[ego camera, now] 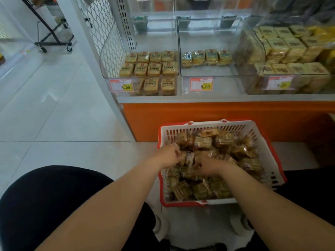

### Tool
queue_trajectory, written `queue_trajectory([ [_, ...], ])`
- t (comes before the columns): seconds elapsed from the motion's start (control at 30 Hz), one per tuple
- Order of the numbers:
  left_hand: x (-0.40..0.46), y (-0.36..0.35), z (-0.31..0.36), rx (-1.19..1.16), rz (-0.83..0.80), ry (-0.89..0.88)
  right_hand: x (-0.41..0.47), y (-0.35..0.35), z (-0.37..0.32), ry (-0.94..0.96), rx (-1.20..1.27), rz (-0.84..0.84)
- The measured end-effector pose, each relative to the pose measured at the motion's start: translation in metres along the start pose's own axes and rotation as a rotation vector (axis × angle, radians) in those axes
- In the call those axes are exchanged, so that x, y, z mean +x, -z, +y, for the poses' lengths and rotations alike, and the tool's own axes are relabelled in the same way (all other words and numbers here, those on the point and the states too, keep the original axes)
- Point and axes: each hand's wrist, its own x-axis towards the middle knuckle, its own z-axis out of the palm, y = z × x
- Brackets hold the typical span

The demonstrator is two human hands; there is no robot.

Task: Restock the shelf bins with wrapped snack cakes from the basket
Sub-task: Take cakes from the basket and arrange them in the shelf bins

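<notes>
At the basket's [253,131] left rim the left hand [167,156] curls around wrapped snack cakes [203,142] while the right hand [206,166], mid-basket, pinches more, and an overfull, slippery grab could spill packets before reaching the half-empty middle bin [204,69].

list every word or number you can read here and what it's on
"8.00": price tag on the front of the left bin.
"8.00": price tag on the front of the middle bin.
Price tag on the right bin: too blurred to read.
Smaller print on the tags: unreadable.
Wrapper print on the snack cakes in the bins and in the basket: too blurred to read.
</notes>
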Motion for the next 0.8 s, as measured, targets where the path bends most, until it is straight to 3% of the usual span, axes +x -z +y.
queue_trajectory([
  [0.17, 0.001, -0.066, -0.007, 0.543, -0.155, 0.048, -0.006, -0.009, 0.009, 0.017, 0.138, 0.192],
  [0.3, 0.005, -0.082, -0.009, 0.454, -0.432, 0.047, -0.012, -0.014, 0.019, 0.059, 0.202, 0.256],
  [0.4, 0.005, -0.057, 0.003, 0.221, -0.366, 0.095, -0.012, -0.013, 0.021, 0.086, 0.357, 0.353],
  [0.5, 0.005, -0.014, 0.012, -0.242, -0.288, 0.217, -0.02, -0.001, 0.014, 0.112, 0.692, 0.461],
  [0.63, 0.002, 0.031, 0.02, -0.648, -0.1, 0.333, -0.037, 0.017, 0.002, 0.168, 0.957, 0.209],
  [0.8, -0.002, 0.028, 0.027, -0.941, -0.123, 0.311, -0.028, 0.009, -0.01, 0.22, 0.86, 0.165],
])
